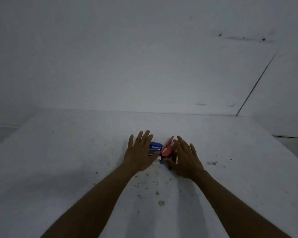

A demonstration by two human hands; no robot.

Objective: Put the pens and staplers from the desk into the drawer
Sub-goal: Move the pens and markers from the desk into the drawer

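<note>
Left hand (pixel 139 154): we see it flat, fingers spread, palm down, gripping nothing, its inner edge over the blue stapler.
Blue stapler (pixel 155 145): glossy, rounded plastic top, lying on the desk between both hands.
Pens (pixel 160 158): thin barrels bunched under the staplers; blurred, so we cannot count them.
Red stapler (pixel 167 150): matte, long, tilted with its far end raised, touching the right fingers.
Right hand (pixel 185 160): open, fingers splayed, holding nothing.
Desk (pixel 76 152): white, dull, speckled with dark spots.
</note>
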